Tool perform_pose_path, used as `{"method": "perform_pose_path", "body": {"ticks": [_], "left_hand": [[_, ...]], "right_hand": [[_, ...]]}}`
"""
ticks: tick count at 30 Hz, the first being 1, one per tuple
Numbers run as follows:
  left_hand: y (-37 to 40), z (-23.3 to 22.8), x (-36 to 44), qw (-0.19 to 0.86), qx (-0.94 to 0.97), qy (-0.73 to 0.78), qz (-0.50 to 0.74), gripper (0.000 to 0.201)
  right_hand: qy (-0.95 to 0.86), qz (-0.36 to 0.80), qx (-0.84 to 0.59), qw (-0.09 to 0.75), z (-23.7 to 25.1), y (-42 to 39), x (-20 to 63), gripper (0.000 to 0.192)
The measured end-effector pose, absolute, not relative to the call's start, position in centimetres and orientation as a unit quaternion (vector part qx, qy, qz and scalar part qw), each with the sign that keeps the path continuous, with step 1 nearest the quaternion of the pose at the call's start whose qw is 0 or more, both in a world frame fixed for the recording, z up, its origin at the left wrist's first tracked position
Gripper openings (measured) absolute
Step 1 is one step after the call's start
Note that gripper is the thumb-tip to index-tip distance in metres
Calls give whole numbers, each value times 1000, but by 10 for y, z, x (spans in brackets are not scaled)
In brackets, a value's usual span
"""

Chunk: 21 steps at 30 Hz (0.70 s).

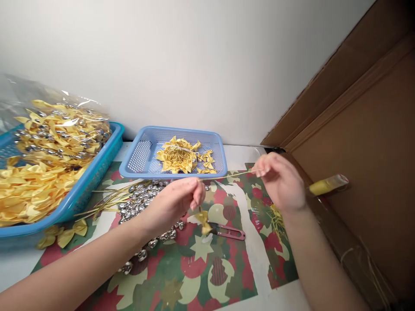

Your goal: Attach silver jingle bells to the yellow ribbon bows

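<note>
Gold cord (231, 175) stretches taut between both hands above the tabletop (259, 268): left hand (177, 201) pinches its bow (203, 220) end, right hand (280, 181) fingers pinch the other. Pulling harder might snap it.

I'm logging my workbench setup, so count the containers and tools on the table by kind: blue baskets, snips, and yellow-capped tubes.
Blue baskets: 2, the large one at left piled with yellow bows and the small one at the back.
Pink-handled snips: 1.
Yellow-capped tube: 1.
Total: 4.
</note>
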<state>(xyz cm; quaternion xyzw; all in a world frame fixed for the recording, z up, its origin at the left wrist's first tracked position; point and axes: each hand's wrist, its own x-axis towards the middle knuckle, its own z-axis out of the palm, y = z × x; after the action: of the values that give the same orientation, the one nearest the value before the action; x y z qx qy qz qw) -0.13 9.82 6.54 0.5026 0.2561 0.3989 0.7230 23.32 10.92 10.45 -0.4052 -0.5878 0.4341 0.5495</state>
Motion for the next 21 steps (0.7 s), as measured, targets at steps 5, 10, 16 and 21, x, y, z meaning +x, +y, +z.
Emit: {"method": "perform_pose_path", "body": {"ticks": [5, 10, 16, 21], "left_hand": [[103, 71, -1, 714, 396, 248, 521, 28], [103, 73, -3, 709, 354, 262, 550, 20], [106, 63, 0, 670, 352, 354, 550, 24], [104, 61, -2, 588, 433, 425, 535, 23]], "right_hand": [[-716, 423, -496, 250, 101, 107, 231, 28], [-728, 436, -511, 136, 101, 104, 226, 29], [-731, 467, -484, 114, 103, 101, 223, 30], [-728, 486, -469, 120, 105, 99, 227, 28]]}}
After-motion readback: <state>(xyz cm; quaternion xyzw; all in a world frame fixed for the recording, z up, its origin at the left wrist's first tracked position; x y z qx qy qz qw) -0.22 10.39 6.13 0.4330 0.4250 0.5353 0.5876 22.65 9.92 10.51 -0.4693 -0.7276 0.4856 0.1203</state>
